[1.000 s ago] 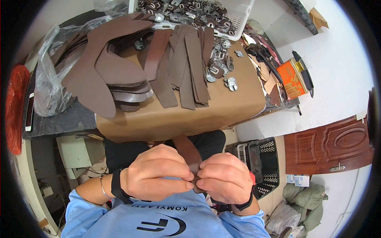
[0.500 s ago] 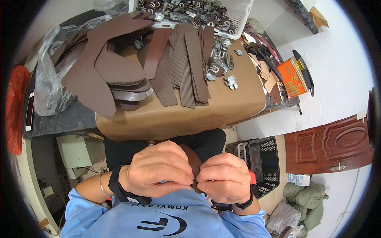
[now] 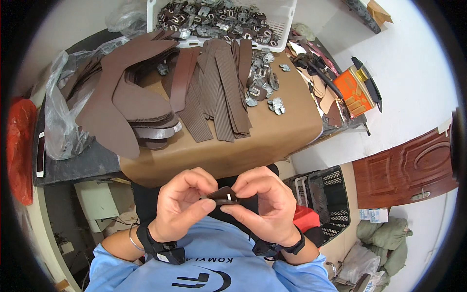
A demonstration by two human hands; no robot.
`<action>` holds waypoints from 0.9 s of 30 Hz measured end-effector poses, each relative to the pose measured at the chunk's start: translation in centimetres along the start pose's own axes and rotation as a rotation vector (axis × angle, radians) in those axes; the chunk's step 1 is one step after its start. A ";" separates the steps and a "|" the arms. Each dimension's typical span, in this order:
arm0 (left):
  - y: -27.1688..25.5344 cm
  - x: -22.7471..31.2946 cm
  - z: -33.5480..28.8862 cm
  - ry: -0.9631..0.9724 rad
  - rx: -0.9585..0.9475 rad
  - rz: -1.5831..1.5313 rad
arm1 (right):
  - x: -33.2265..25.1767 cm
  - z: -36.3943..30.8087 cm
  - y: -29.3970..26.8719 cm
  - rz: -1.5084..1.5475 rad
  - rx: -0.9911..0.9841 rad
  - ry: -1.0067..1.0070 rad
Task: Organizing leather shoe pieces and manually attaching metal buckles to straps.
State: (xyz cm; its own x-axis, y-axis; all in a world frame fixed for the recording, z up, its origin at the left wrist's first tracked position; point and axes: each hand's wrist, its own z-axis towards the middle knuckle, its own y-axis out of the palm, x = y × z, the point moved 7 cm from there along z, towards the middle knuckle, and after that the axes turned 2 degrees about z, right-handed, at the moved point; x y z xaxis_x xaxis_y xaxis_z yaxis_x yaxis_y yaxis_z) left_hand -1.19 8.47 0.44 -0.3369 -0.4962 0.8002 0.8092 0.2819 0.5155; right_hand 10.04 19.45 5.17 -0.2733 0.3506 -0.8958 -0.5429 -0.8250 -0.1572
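In front of my chest, a small dark brown leather-like piece [image 3: 223, 194] is pinched between both hands. It looks folded or curled over, and a short pale sliver shows inside its opening. My left hand [image 3: 182, 204] grips the left end between thumb and fingers. At the right end, my right hand [image 3: 267, 202] does the same. Beyond them on the tan-covered table lie ribbed brown strips [image 3: 208, 104], a smooth reddish-brown strip [image 3: 185, 80] and several grey metal buckles, one lying apart [image 3: 277, 106]. Stacked large curved brown cutouts [image 3: 141, 100] rest to the left.
A white basket [image 3: 286, 29] full of dark buckle parts stands at the back. Clear plastic bags [image 3: 63, 131] and a phone [image 3: 40, 155] lie at the left. An orange tin [image 3: 355, 87] and leather scraps sit on the right. Black crates [image 3: 333, 204] stand below, near a wooden door [image 3: 404, 165].
My hands have spread apart slightly and turned, so the thumbs and the opening of the brown piece now show. The view has tilted a little, and the table sits lower in it.
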 end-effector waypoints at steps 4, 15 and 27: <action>-0.2 0.6 0.9 -0.110 -0.049 0.082 | -1.2 0.6 0.4 -0.167 -0.048 -0.104; 0.4 0.8 1.2 -0.042 0.133 0.222 | -1.9 0.6 0.9 -0.340 -0.019 -0.244; 1.1 0.4 0.6 0.187 0.156 0.282 | -1.4 0.4 0.4 -0.302 0.006 -0.141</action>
State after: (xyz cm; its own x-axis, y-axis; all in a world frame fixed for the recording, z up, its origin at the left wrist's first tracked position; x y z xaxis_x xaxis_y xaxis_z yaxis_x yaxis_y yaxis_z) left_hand -0.71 9.07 1.56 -0.0059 -0.5190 0.8548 0.7695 0.5436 0.3353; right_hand 9.89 18.81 6.53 -0.2066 0.6369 -0.7428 -0.6207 -0.6721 -0.4037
